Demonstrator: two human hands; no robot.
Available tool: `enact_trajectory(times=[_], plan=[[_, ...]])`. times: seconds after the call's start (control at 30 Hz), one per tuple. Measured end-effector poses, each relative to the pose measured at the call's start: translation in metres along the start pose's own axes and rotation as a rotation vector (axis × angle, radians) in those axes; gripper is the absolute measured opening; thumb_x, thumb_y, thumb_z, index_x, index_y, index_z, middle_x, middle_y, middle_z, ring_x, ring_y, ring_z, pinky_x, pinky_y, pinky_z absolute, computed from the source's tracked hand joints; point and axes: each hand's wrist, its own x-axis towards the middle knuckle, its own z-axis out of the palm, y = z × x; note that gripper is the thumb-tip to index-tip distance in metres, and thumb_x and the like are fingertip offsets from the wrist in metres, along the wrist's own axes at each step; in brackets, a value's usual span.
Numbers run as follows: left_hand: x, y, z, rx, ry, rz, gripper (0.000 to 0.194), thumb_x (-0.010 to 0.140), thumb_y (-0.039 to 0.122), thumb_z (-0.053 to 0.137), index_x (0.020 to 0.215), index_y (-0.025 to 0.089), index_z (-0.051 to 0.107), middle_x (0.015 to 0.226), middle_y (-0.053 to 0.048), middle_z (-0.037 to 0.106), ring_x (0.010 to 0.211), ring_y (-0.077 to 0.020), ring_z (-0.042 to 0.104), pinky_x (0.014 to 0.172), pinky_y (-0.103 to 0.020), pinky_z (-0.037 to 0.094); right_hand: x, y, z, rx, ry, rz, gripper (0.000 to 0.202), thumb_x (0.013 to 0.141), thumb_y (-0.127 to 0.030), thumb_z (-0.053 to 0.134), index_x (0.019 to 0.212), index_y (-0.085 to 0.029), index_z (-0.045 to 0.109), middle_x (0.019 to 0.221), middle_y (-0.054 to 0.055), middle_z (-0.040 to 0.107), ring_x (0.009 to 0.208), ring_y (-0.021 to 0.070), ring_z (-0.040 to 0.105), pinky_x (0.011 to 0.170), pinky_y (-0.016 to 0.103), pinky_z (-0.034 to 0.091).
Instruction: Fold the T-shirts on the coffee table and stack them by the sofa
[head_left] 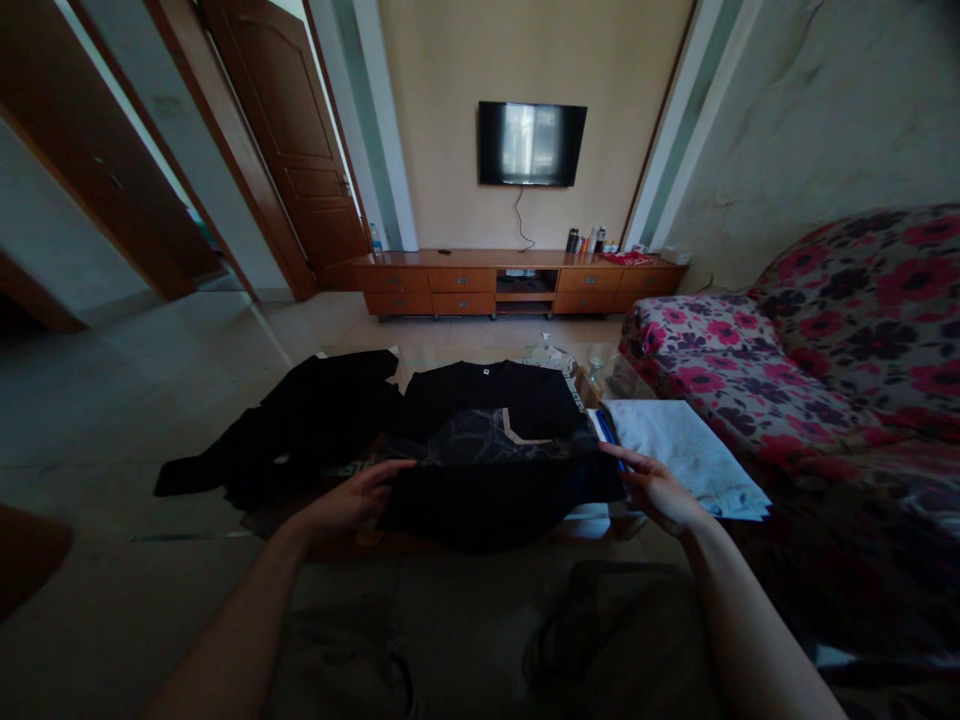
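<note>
A black shirt [487,440] with a grey patterned band and a beige stripe lies on the glass table, its neckline toward the far side. My left hand [358,497] is at its left edge, fingers pressed onto the fabric. At the right edge my right hand [652,485] pinches the cloth between thumb and fingers. The shirt's near part hangs toward me between both hands. Left of it rests a crumpled black garment [300,420]. Light blue-grey sheets [679,450] lie just beyond my right hand, with a blue item [606,430] beside them.
A floral sofa [750,390] stands at the right. Behind the table is a wooden TV cabinet [461,285] with bottles [585,241] on it, below a wall television [532,145]. A small glass [595,370] stands at the table's far right.
</note>
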Motion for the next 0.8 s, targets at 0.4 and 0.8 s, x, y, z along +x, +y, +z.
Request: enact_trajectory(times=[0.4,0.8], plan=[[0.021,-0.029,-0.005,0.466,0.126,-0.002,0.045,0.072,0.029,0.065,0.116,0.022,0.074,0.1,-0.006,0.074,0.089,-0.0237,0.068,0.074,-0.03,0.051,0.013,0.023,0.004,-0.407,-0.158,-0.083,0.054,0.078,-0.037,0.078,0.129,-0.023,0.068,0.095,0.004,0.074,0.085,0.0207,0.067,0.073,0.032,0.054],[0.032,-0.014,-0.019,0.782,0.624,0.485,0.023,0.087,0.045,0.064,0.089,0.022,0.068,0.123,-0.009,0.059,0.118,-0.0264,0.056,0.106,-0.044,0.042,0.029,0.021,-0.011,-0.619,0.539,-0.533,0.038,0.081,-0.06,0.075,0.094,-0.024,0.075,0.113,0.01,0.06,0.109,0.0278,0.059,0.088,0.041,0.055]])
